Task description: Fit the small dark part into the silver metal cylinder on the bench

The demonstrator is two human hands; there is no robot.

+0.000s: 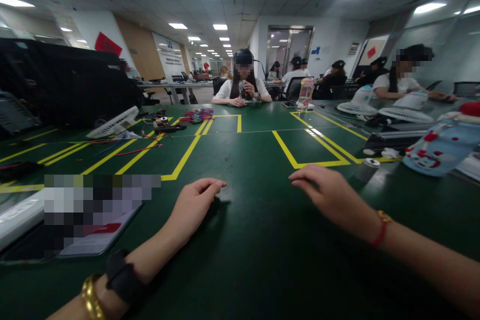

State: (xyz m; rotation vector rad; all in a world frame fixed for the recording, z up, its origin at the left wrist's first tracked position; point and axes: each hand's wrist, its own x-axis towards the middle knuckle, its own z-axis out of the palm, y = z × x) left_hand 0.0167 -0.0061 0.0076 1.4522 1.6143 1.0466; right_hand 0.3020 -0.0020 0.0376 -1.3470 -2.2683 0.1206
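Above the green tabletop (247, 240), my left hand (197, 205) is closed, thumb pressed against the fingers in a pinch. Whatever may be between those fingertips is too small to make out. To its right, across a gap, my right hand (326, 190) hovers with bent fingers and the thumb slightly apart; nothing shows in it. Just beyond the right hand stands a small grey cylinder (367, 170) with a white top. Left of my left hand lies a flat panel (112, 235), partly blurred out.
Yellow tape (187, 152) marks the table. Wires (197, 116), a white fan (114, 122) and a black bag (71, 85) are at the left. A blue container (435, 145), more fans (358, 102) and a bottle (305, 95) stand right. A person (242, 80) sits opposite.
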